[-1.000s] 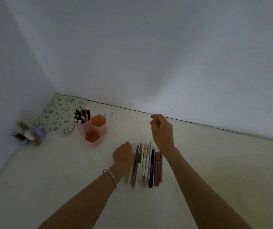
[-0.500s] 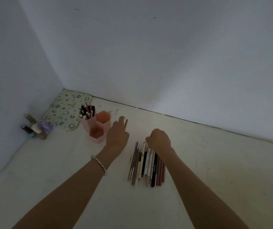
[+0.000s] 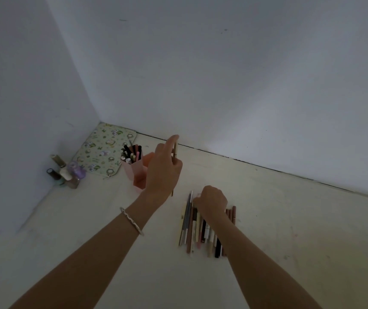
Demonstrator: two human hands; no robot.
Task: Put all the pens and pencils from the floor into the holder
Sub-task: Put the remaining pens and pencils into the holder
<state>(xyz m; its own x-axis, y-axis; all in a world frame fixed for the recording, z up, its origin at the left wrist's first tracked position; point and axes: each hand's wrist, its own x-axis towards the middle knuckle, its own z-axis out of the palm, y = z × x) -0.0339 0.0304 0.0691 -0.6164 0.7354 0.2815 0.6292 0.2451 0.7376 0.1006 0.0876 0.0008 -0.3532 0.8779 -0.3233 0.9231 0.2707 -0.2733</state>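
a tan pencil (image 3: 175, 152) is being pinched upright by the left hand (image 3: 161, 172), just right of the pink holder (image 3: 139, 173) — the right hand (image 3: 212, 200) is being curled, knuckles up, over the floor pens (image 3: 197, 228), grip hidden.

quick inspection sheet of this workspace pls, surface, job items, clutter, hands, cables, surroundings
surface: pale floor, faint marks, dim light
job's things: pink holder with three hexagonal cells, the far-left one holding pens; row of pens and pencils lying side by side on the floor
clutter: patterned pouch in the corner; small bottles by the left wall
hands: left hand raised, holding a tan pencil upright near the holder; right hand down on the far end of the row, grasp unclear
cables: nothing seen
surroundings: plain white walls meeting at a corner
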